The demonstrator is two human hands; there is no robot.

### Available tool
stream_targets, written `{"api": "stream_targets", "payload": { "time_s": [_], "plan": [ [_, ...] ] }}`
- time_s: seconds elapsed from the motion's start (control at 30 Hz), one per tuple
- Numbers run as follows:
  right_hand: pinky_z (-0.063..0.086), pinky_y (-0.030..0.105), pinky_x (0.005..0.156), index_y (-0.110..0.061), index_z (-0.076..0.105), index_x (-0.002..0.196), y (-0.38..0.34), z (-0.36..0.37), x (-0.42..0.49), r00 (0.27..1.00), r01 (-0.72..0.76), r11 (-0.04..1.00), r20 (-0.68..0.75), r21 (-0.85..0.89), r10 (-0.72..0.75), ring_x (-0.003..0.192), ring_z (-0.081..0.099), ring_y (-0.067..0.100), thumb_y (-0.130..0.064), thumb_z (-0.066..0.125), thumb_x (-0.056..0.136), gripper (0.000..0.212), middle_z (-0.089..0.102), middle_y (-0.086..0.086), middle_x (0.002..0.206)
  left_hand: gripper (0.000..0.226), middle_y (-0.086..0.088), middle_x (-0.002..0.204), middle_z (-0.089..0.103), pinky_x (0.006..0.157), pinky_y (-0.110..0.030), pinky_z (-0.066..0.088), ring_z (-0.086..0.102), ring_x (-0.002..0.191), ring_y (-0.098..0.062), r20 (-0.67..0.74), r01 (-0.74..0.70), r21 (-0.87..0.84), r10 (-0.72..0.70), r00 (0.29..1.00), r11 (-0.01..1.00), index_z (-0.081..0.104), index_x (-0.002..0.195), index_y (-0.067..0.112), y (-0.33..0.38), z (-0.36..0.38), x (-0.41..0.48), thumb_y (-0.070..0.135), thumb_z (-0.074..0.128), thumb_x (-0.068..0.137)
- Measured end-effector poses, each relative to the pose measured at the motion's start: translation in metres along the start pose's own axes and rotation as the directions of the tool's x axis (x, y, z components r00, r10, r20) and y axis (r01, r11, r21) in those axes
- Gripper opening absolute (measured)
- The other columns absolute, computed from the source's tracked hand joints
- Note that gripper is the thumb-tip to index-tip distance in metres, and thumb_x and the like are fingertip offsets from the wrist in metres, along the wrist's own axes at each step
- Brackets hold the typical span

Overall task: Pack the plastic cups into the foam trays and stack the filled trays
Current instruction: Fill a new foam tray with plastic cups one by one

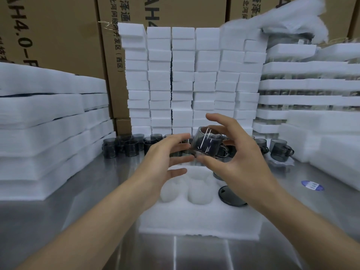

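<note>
**Cup held over the tray, both your hands on it**

Your right hand (239, 160) grips a smoky grey cup (206, 142) in the air. The thumb sits under its lower edge and the fingers curl round the far side by the handle, with the index finger lifted clear above it. Your left hand (165, 158) is spread, its nearly straight fingertips touching the cup's left side and the thumb held apart below. The cup is tilted, its base turned up and left.

Directly beneath lies the foam tray (194, 217) on the steel table (97, 191). Its two near-left pockets show white, and a second cup (231, 195) sits in a pocket on the right.

Loose cups (124, 146) stand in a row behind your hands. Behind them rises a wall of foam blocks (183, 75), with filled trays (303, 84) stacked at the right, flat foam sheets (39, 121) piled at the left and cardboard boxes (58, 36) at the back. A blue sticker (312, 185) lies on the table to your right.
</note>
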State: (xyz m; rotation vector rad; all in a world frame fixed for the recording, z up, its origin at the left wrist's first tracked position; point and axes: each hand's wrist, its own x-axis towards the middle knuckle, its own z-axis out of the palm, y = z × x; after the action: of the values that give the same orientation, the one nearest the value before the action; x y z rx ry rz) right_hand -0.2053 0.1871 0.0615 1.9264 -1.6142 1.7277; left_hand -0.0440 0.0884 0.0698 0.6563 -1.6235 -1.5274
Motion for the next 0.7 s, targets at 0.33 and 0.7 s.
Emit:
{"api": "stream_targets", "payload": {
  "time_s": [0.33, 0.7],
  "plan": [
    [0.039, 0.025, 0.109, -0.056, 0.05, 0.142, 0.002, -0.005, 0.002, 0.988, -0.039, 0.999, 0.147, -0.011, 0.04, 0.137, 0.048, -0.006, -0.042, 0.084, 0.085, 0.068, 0.059, -0.027, 0.139, 0.04, 0.008, 0.108, 0.082, 0.09, -0.036, 0.054, 0.079, 0.1, -0.012, 0.04, -0.116, 0.134, 0.111, 0.993, 0.984, 0.07, 0.129, 0.035, -0.005, -0.007, 0.004, 0.045, 0.08, 0.091],
    [0.061, 0.035, 0.075, -0.023, 0.077, 0.102, 0.019, -0.005, 0.009, 0.923, -0.351, 0.935, 0.188, 0.057, 0.335, 0.092, 0.073, 0.032, -0.023, 0.077, 0.096, 0.006, 0.077, 0.008, 0.088, 0.046, 0.007, 0.121, 0.078, 0.094, -0.034, 0.064, 0.076, 0.109, -0.011, 0.105, -0.179, 0.255, 0.157, 0.982, 0.95, 0.064, 0.14, 0.031, -0.017, -0.018, 0.016, 0.016, 0.076, 0.097]
  ]
}}
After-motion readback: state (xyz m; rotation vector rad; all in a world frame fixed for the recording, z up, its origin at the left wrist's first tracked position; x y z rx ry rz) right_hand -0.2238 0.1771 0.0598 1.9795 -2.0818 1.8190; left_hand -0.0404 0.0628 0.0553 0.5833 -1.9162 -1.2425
